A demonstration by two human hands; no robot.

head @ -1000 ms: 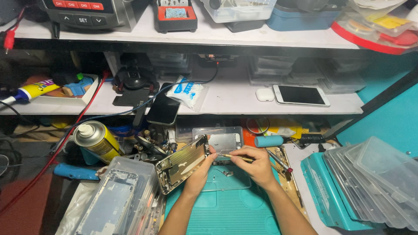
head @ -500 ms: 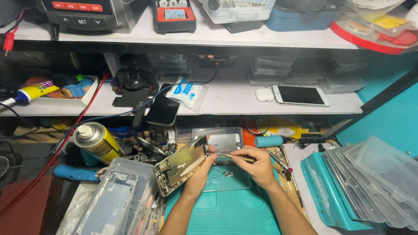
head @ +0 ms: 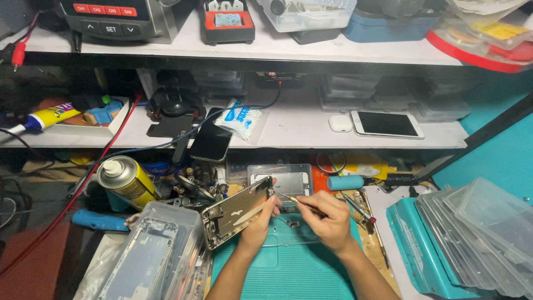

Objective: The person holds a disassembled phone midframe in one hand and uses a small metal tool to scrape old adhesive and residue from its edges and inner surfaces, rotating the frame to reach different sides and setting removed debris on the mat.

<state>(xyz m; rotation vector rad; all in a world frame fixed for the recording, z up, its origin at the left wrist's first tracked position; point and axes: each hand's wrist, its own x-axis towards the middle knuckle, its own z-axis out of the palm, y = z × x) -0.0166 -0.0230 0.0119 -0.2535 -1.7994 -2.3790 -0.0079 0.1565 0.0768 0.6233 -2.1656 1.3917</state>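
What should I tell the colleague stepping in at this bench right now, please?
Left hand: holds the opened phone housing tilted above the teal mat.
Right hand: grips a thin tool, tip at the housing's upper right edge.
Done: housing is open, insides exposed.
Left: the work at that edge; small parts lie on the mat. Yellow spray can stands to the left.

I see a workbench with a teal mat (head: 288,272) backed by two white shelves: the upper shelf (head: 266,47) carries instruments and boxes, the lower shelf (head: 294,130) sits under it in shadow. A teal wall (head: 499,161) closes the right side, with a dark strip running diagonally across it. Light falls from above onto the shelf fronts and mat; the recess at far left stays dark.
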